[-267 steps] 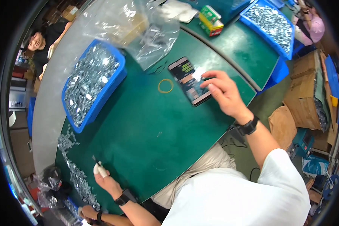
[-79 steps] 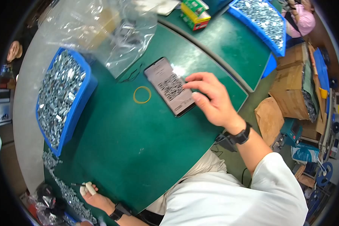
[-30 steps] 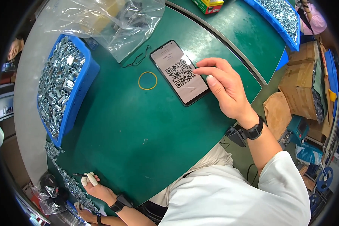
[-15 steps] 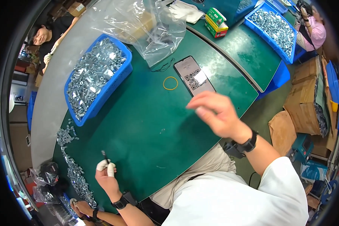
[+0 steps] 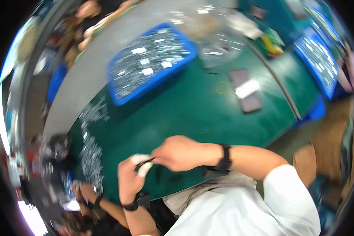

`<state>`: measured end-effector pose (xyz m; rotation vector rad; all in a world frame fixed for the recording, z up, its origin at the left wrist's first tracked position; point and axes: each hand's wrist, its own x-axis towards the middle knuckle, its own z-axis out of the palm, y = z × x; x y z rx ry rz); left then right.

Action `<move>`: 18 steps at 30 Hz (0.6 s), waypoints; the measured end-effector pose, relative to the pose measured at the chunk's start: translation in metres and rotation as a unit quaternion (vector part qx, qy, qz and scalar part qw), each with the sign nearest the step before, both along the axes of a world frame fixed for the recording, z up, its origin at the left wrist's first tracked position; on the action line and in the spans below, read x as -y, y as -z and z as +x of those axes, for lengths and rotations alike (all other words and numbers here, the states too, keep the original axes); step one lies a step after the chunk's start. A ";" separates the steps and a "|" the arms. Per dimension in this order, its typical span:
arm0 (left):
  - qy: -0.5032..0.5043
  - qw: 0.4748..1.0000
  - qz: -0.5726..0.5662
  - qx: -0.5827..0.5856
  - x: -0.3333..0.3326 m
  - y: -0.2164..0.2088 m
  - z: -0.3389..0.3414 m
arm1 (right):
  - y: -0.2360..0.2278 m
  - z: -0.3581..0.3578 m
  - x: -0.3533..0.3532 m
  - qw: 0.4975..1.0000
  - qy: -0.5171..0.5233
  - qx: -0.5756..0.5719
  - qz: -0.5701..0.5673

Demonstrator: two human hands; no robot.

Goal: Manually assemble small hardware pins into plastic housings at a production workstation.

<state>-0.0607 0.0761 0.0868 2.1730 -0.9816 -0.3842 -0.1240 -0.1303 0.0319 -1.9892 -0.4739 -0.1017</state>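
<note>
My left hand [image 5: 129, 179], with white coverings on its thumb and a fingertip, pinches a thin dark rod [image 5: 146, 161] above the near edge of the green table [image 5: 177, 122]. At the rod's other end are the closed fingertips of my right hand [image 5: 181, 152]. Blur hides the rod's exact kind. Left of my hands lies a strip of small loose metal parts [image 5: 91, 157]. Beyond them stands a blue bin [image 5: 153, 84] heaped with similar shiny metal pieces.
A phone [image 5: 240, 80] and a yellow rubber band [image 5: 222, 88] lie on the table's right side. Clear plastic bags [image 5: 220, 51] sit at the back. Another blue bin [image 5: 330, 88] is at far right. A co-worker's hands [image 5: 84, 190] are at lower left.
My right hand has come from beside the phone to my left hand and closed at the rod's end. The whole view has shifted and blurred, with the table things farther right.
</note>
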 end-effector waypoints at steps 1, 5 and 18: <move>-0.047 0.998 -0.015 -0.035 -0.005 0.004 0.002 | 0.001 0.006 0.001 0.999 -0.002 -0.023 0.034; -0.202 0.977 -0.062 0.015 -0.034 0.028 0.027 | 0.019 0.024 0.021 0.974 0.022 -0.122 0.189; -0.561 0.766 0.195 0.247 -0.222 0.099 0.169 | 0.031 0.023 0.043 0.875 -0.001 -0.280 0.395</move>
